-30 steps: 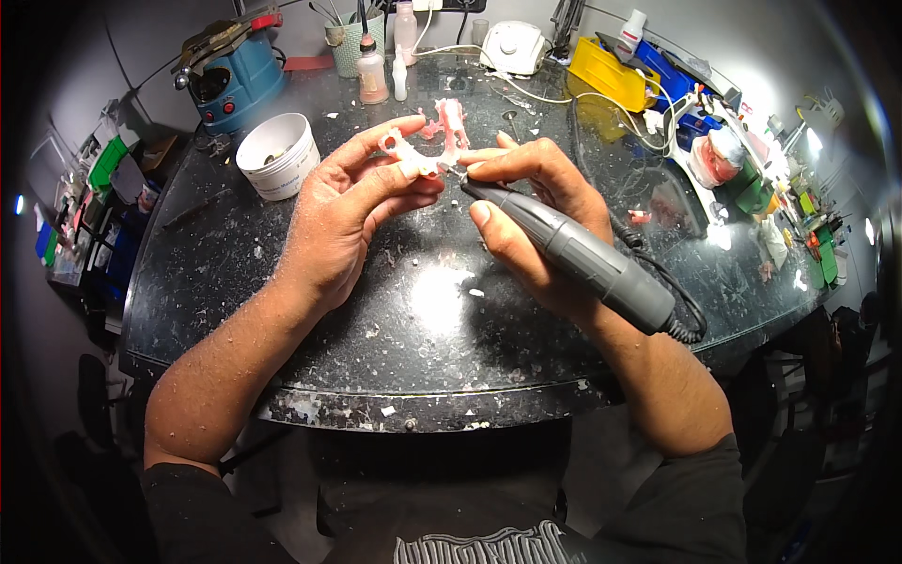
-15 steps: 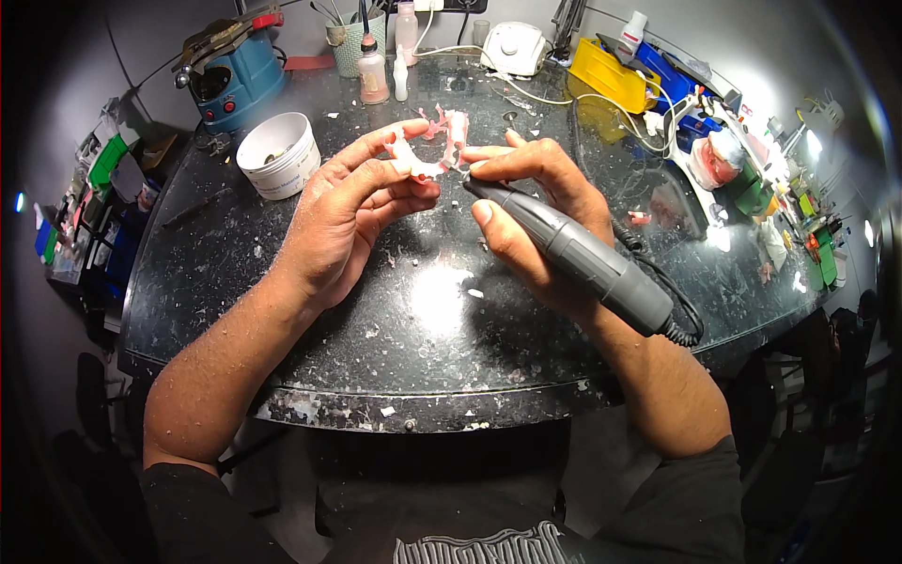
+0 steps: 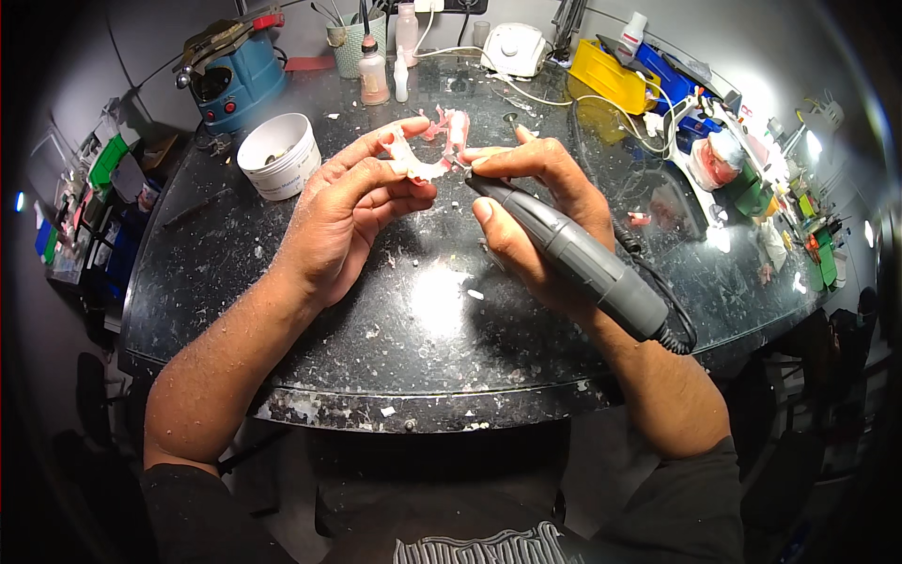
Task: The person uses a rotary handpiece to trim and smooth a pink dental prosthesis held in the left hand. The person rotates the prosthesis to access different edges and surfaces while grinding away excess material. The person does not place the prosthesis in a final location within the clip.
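Observation:
Between the thumb and fingers of my left hand (image 3: 348, 193) is a pink denture (image 3: 430, 170) with whitish teeth, curved like a horseshoe and ragged at its far edge. My right hand (image 3: 540, 202) is closed around a black rotary handpiece (image 3: 564, 246), gripped like a pen. Its tip points at the denture's right-hand inner side and sits at or very near it; actual contact is too small to make out. A fingertip of the right hand reaches close to the denture too. From the handpiece's rear end a coiled black cord runs back behind my right wrist.
White shavings dot the black worktop (image 3: 376, 343). A white tub (image 3: 279, 155) stands left of my left hand. Farther back are a blue machine (image 3: 235, 80), a pink-filled bottle (image 3: 373, 77), a white control box (image 3: 513, 47) and a yellow bin (image 3: 609, 75). A pink-and-white model (image 3: 716, 158) is at right.
The handpiece's rear end has dipped slightly toward me, and its tip has shifted a little. A finger of my right hand has lifted somewhat. My left hand and the denture have barely moved.

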`<state>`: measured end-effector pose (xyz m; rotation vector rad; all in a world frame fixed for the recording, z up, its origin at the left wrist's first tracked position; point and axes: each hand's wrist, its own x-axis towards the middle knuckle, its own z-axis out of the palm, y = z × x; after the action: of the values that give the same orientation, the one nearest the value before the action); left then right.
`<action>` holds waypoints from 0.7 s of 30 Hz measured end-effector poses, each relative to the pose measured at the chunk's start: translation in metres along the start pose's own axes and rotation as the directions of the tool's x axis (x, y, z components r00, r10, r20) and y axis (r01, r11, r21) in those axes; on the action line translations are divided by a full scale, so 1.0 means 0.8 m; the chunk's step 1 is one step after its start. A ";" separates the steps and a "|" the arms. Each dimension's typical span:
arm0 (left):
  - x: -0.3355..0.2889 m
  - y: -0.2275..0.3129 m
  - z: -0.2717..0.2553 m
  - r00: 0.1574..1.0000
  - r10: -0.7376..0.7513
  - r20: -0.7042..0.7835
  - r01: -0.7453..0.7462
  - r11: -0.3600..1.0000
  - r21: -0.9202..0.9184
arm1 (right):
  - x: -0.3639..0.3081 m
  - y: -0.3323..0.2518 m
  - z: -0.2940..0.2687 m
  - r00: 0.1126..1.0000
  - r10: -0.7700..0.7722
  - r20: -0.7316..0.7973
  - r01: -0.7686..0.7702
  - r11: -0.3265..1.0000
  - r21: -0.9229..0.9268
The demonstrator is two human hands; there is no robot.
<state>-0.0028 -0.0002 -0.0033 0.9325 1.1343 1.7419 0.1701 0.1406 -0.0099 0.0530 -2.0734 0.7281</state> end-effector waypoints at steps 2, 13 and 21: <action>-0.001 -0.001 -0.002 1.000 0.001 0.005 -0.001 1.000 0.003 | 0.001 -0.002 -0.003 1.000 -0.004 0.016 0.004 1.000 -0.002; -0.002 -0.002 0.001 0.996 0.079 0.040 -0.081 0.996 0.040 | 0.002 0.000 -0.002 1.000 0.014 -0.009 -0.014 0.999 0.040; -0.002 -0.003 0.004 0.993 0.121 0.014 -0.122 0.989 0.084 | 0.001 -0.005 0.001 0.997 0.074 -0.031 -0.072 0.995 0.071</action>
<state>0.0013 0.0002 -0.0044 1.0799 1.1749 1.7966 0.1704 0.1372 -0.0080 0.0042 -2.0262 0.8410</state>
